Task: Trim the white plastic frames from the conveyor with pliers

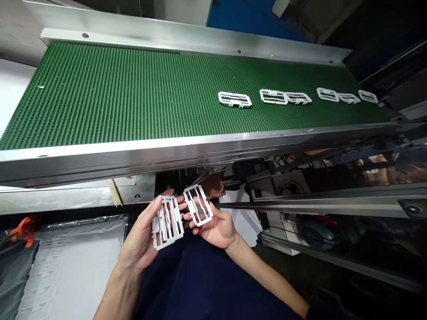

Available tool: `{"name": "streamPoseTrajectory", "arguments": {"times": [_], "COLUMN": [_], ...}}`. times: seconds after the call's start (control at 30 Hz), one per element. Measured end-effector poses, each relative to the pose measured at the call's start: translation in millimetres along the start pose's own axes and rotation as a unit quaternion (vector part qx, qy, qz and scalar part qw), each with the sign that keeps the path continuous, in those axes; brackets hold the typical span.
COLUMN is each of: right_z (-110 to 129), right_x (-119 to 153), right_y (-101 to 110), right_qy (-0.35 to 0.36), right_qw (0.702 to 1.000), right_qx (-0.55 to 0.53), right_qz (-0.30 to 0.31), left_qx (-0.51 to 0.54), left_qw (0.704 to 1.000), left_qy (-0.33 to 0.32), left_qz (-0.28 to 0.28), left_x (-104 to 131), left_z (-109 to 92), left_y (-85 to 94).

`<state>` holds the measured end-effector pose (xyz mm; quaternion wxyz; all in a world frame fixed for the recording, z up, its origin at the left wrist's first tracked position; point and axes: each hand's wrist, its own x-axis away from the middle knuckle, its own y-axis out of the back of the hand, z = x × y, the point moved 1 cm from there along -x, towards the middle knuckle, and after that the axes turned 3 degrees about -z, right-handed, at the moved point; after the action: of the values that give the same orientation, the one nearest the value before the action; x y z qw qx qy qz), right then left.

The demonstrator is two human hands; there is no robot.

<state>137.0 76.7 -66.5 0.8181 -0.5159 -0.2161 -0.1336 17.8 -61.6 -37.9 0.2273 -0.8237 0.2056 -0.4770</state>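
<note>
White slotted plastic frames (169, 223), at least two lying against each other, are gripped in my left hand (142, 238), the thumb along their upper edge. Close beside them, my right hand (218, 229) holds one more white plastic frame (205, 205), tilted, with fingers behind it and the thumb at its right side. Both hands are in front of the conveyor's near rail, above my dark blue clothing. Several like frames lie on the green conveyor belt (133, 93), the nearest frame (235, 99) near its middle and the others toward the right end.
Metal rails (200, 149) edge the belt. At lower left lies a clear plastic bag (83, 262) over white sheets, with an orange clamp (25, 231) beside it. Metal bars (316, 205) run across the right side. A brown carton (213, 184) and white paper (242, 215) are below the conveyor.
</note>
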Motion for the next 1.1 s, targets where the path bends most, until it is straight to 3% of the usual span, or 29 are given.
{"name": "streamPoseTrajectory", "arguments": {"times": [0.33, 0.6, 0.83, 1.03, 1.1], "right_z": [1.0, 7.5, 6.6, -5.7, -8.1], "right_x": [2.8, 13.2, 21.1, 13.4, 10.1], "right_y": [0.3, -12.9, -32.2, -46.7, -46.7], "right_qy": [0.007, 0.129, 0.192, 0.223, 0.221], "right_qw": [0.999, 0.977, 0.917, 0.798, 0.784], "right_qx": [0.030, 0.163, 0.331, 0.518, 0.540], "right_qz": [-0.037, -0.050, -0.110, -0.211, -0.212], "left_qx": [0.045, 0.099, 0.123, 0.075, 0.054], "left_qw": [0.998, 0.991, 0.986, 0.995, 0.996], "left_qy": [0.008, 0.017, 0.013, -0.057, -0.067], "left_qz": [0.031, 0.088, 0.110, 0.037, 0.028], "left_x": [-0.6, -5.4, -8.3, -9.3, -9.4], "left_z": [3.4, 10.0, 15.8, 25.8, 29.5], "left_y": [4.4, 4.2, 5.5, -9.5, -14.3]}}
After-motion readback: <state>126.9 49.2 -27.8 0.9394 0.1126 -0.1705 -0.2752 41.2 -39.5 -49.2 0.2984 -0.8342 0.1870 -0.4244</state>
